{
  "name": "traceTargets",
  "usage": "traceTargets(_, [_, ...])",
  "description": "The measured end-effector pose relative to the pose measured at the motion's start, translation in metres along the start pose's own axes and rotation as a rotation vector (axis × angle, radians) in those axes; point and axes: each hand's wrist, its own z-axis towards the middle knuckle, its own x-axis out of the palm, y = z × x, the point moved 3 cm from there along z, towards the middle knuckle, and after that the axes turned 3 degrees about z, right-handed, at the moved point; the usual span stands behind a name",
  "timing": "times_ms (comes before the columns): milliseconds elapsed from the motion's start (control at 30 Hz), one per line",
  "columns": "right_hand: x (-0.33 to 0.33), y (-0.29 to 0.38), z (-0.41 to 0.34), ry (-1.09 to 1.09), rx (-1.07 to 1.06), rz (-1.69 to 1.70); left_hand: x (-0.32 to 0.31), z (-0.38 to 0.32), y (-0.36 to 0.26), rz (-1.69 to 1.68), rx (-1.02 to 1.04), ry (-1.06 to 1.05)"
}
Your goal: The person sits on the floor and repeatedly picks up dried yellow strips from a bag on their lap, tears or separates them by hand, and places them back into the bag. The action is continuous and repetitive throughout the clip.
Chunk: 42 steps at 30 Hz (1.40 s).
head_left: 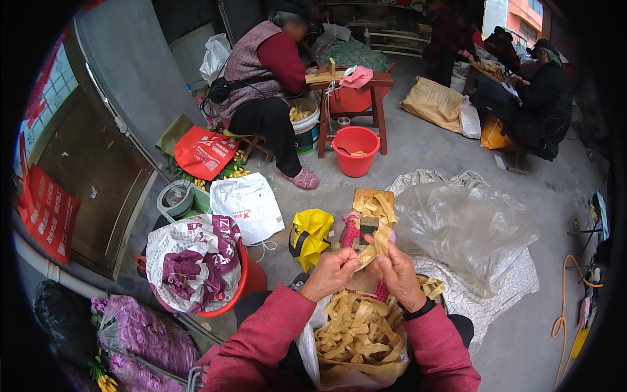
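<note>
Between my two hands a tan, translucent dried strip point(373, 247) is stretched, its surface creased. My left hand point(333, 270) pinches one end between thumb and fingers. At the other side my right hand point(397, 274) grips the strip, with a dark band on that wrist. Below them, in my lap, an open plastic bag point(307, 355) holds a heap of similar strips point(360, 328). Just beyond my hands stands a small wooden board point(361, 196) with more strips point(374, 206) laid on it. A dark green and brown block point(369, 226) sits nearer, partly hidden by the strip.
On my left stands a red bucket point(252, 274) with a printed sack in it. A yellow bag point(312, 235) lies on the floor ahead. Clear plastic sheeting point(460, 225) spreads to my right. Farther off are a small red bucket point(356, 152), a wooden bench point(350, 85) and a seated person point(264, 63).
</note>
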Motion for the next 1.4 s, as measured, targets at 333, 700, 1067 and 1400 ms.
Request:
traceTargets(333, [0.006, -0.035, -0.009, 0.157, 0.059, -0.497, 0.004, -0.001, -0.009, 0.159, 0.240, -0.084])
traceTargets(700, [0.010, -0.044, -0.014, 0.372, 0.448, 0.281, 0.005, 0.003, 0.000, 0.320, 0.355, -0.116])
traceTargets(1067, [0.010, -0.039, -0.007, -0.007, -0.065, -0.194, 0.009, 0.007, 0.017, -0.172, -0.023, -0.076])
traceTargets(1400, [0.018, -0.020, -0.016, 0.021, -0.357, -0.633, 0.004, 0.012, 0.029, -0.156, -0.107, -0.095])
